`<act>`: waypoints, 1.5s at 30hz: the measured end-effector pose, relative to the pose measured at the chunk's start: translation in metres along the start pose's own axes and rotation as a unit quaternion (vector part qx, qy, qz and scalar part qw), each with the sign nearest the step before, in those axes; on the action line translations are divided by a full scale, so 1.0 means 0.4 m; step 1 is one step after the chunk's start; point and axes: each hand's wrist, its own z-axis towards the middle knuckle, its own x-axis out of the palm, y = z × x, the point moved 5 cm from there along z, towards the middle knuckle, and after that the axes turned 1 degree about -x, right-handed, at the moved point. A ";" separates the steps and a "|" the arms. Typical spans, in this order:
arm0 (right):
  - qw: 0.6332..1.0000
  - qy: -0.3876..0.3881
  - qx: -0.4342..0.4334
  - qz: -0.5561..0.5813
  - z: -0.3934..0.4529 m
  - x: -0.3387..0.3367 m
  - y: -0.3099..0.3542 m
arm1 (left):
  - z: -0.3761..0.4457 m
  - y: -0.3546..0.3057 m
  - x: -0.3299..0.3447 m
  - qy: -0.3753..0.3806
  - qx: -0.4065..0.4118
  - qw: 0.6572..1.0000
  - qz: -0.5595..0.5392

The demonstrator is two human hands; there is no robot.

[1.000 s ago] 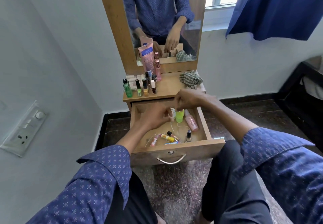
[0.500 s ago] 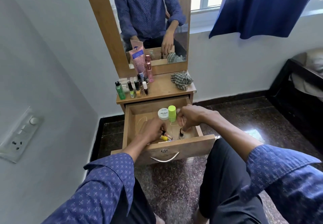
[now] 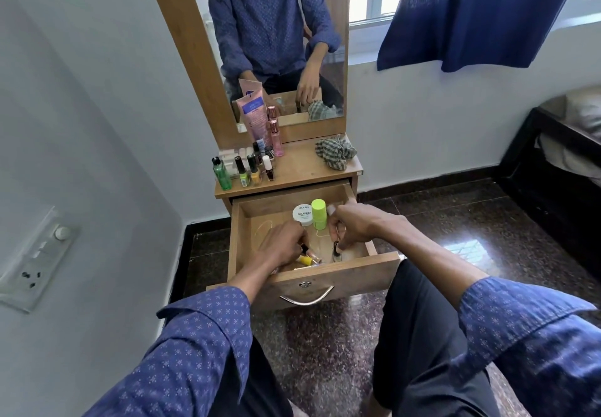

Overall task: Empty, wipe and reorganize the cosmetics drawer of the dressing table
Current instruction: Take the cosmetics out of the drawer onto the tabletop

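Nail-polish bottles (image 3: 337, 255) in the drawer (image 3: 338, 275), likely light, slippery, breakable glass, are being pinched by their caps: right hand (image 3: 356, 226) on one, left hand (image 3: 282, 245) on another.

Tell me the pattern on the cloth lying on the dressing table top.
The cloth is checked, in dark green-grey and pale lines; the head view shows it.
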 end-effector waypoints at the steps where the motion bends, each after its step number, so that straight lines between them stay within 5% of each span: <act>1: 1.000 -0.001 -0.001 -0.002 0.002 0.001 0.000 | -0.002 0.000 0.000 -0.004 0.005 1.000 0.000; 16: 0.995 -0.094 -0.026 0.019 0.044 -0.105 0.040 | -0.039 0.057 -0.169 -0.125 0.067 0.990 -0.028; 30: 0.945 -0.320 -0.013 0.061 0.131 -0.324 0.104 | -0.029 0.037 -0.394 -0.261 0.092 0.960 0.035; 45: 0.929 -0.366 -0.004 0.058 0.271 -0.359 0.103 | 0.112 0.028 -0.429 -0.270 0.082 0.958 0.047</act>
